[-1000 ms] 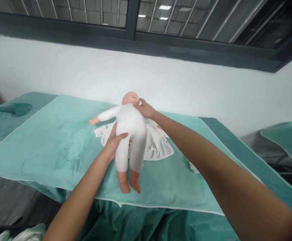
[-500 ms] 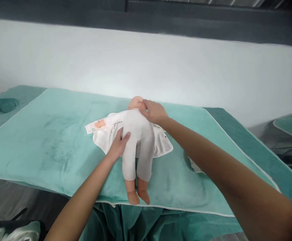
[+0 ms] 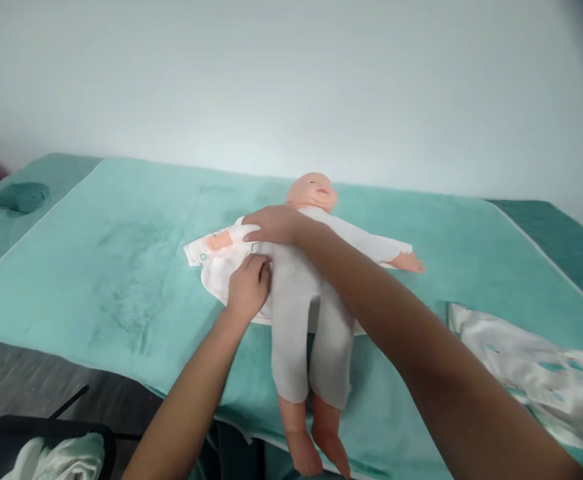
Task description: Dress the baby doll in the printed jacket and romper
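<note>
A baby doll (image 3: 301, 313) in a white bodysuit lies face up on the teal towel (image 3: 121, 267), head toward the wall, legs hanging over the near edge. Under its torso lies an opened white garment (image 3: 219, 273). My right hand (image 3: 271, 225) reaches across the doll's chest and rests on its shoulder, fingers laid flat and together. My left hand (image 3: 249, 288) presses the garment against the doll's side, fingers curled on the cloth.
A second white patterned garment (image 3: 531, 363) lies on the towel at the right. A dark teal pillow (image 3: 14, 197) sits at far left. A dark chair with white cloth (image 3: 56, 457) stands below the table's near edge. A white wall runs behind.
The doll now lies on its back with face and far arm showing. My right hand moved from its head to its shoulder, and my left hand shifted onto the garment. The camera tilted down.
</note>
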Motion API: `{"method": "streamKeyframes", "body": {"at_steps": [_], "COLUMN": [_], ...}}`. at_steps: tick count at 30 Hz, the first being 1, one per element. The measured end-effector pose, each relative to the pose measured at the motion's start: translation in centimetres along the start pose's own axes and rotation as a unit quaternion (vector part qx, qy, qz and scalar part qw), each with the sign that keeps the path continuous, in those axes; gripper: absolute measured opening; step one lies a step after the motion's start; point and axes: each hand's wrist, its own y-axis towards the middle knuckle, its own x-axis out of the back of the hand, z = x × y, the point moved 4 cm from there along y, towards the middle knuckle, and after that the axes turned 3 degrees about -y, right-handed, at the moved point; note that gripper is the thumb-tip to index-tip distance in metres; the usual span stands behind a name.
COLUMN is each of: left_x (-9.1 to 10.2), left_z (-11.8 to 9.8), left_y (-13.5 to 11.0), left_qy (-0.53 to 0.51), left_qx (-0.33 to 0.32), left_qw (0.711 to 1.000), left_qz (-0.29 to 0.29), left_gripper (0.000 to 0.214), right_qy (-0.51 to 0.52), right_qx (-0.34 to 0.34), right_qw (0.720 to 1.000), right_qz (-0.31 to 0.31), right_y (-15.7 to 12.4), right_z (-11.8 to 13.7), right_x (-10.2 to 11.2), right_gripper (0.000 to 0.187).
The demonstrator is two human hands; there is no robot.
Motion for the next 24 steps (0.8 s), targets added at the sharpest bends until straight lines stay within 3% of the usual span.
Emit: {"method": "streamKeyframes", "body": {"at_steps": [5,7,9,12,15,17,21,24], "left_x": [2.2,2.7,2.6,2.6,3.5,4.4,5.0,5.0], "left_z": [-0.4,0.2,1.5,3.5,4.7,5.2,5.2,4.3], "left_y": [4.3,6.8,8.9,10.3,10.3,10.1,9.7,9.5], "left_qy": [0.117,0.174,0.207,0.201,0.062,-0.082,-0.316,-0.384], "left_qx": [0.028,0.057,0.094,0.108,0.080,0.087,0.151,0.171], "left_qw": [0.992,0.982,0.974,0.974,0.993,0.988,0.930,0.899], "left_qz": [-0.041,-0.044,-0.001,0.007,-0.061,-0.102,-0.110,-0.121], "left_gripper": [0.023,0.020,0.023,0.020,0.012,0.008,0.004,0.013], "right_qy": [0.099,0.106,0.102,0.089,0.075,0.055,0.005,-0.019], "right_qx": [-0.053,-0.062,-0.069,-0.075,-0.080,-0.090,-0.120,-0.128], "right_qw": [0.980,0.977,0.979,0.981,0.982,0.983,0.981,0.983], "right_qz": [-0.163,-0.172,-0.165,-0.156,-0.154,-0.152,-0.154,-0.133], "right_y": [-5.0,-5.8,-5.9,-5.5,-5.3,-5.4,-5.7,-5.7], "right_z": [-2.0,-2.3,-2.3,-2.2,-2.2,-2.2,-2.7,-2.9], "right_x": [2.5,2.7,2.7,2.6,2.6,2.6,2.9,2.6], "right_gripper": [0.043,0.043,0.043,0.038,0.033,0.031,0.031,0.031]}}
